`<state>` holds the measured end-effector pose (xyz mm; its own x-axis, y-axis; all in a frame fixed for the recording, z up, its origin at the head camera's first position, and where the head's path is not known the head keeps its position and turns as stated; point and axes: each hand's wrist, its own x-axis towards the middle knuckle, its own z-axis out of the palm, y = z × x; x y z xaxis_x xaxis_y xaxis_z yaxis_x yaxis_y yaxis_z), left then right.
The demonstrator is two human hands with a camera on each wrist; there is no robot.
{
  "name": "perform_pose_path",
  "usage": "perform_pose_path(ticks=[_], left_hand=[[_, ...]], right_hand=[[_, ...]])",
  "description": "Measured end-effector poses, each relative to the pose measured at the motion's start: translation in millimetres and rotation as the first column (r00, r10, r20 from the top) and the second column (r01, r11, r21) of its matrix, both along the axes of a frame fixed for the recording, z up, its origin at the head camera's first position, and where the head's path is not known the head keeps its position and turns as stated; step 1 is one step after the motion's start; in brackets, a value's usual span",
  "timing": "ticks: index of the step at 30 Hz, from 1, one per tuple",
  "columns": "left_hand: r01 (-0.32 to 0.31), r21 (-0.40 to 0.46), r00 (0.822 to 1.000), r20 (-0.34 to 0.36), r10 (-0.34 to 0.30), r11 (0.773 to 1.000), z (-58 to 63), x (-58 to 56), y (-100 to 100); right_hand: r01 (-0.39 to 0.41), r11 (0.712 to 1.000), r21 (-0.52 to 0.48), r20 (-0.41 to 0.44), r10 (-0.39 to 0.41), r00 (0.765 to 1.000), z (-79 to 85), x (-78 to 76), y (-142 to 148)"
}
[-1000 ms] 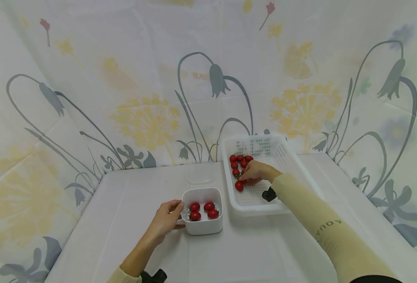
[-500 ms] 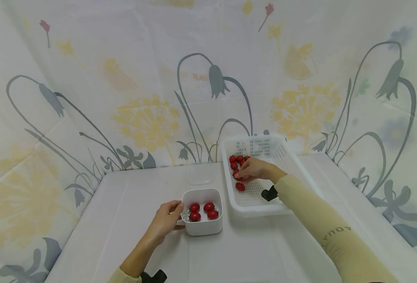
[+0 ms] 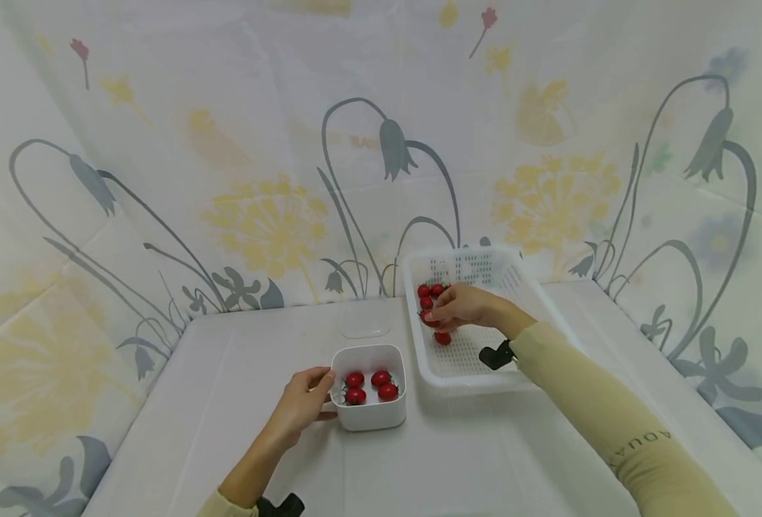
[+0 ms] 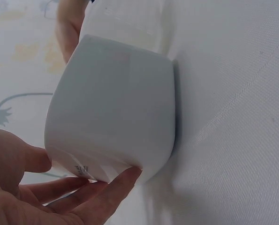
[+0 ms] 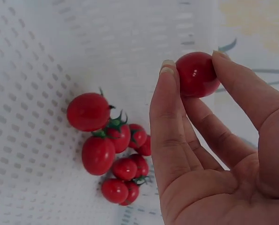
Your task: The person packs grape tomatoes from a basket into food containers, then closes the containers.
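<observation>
A glossy red cherry tomato (image 5: 196, 75) is pinched between the thumb and fingertips of my right hand (image 3: 465, 307), over the left side of the white perforated basket (image 3: 432, 377). Below and beside that hand, several more cherry tomatoes (image 5: 98, 155) with green stems lie in the basket; the hand hides some of them in the head view. My left hand (image 3: 303, 397) holds the left side of a small white square box (image 4: 111, 98), thumb at the rim and fingers against the outer wall. Inside the box sit several cherry tomatoes (image 3: 388, 391).
A clear, flat lid-like piece (image 3: 365, 327) lies behind the box. Both containers stand on a white-covered table (image 3: 245, 359), the basket to the right of the box. A flower-printed cloth (image 3: 277, 143) rises behind and at the sides.
My right hand has lifted a cherry tomato and drawn slightly back and left above the basket. A tomato below it has shifted a little right. The left hand stays at the box.
</observation>
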<state>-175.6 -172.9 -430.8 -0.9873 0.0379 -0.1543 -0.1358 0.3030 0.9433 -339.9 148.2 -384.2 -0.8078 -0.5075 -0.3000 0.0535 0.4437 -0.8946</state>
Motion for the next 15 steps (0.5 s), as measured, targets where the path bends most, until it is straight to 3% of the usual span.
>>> perform_pose_path(ticks=[15], left_hand=[[0.005,0.007,1.000,-0.008,-0.005,1.000,-1.1,-0.9,-0.7]], right_hand=[[-0.005,1.000,-0.021,-0.064,0.003,0.998,24.4,26.0,-1.5]])
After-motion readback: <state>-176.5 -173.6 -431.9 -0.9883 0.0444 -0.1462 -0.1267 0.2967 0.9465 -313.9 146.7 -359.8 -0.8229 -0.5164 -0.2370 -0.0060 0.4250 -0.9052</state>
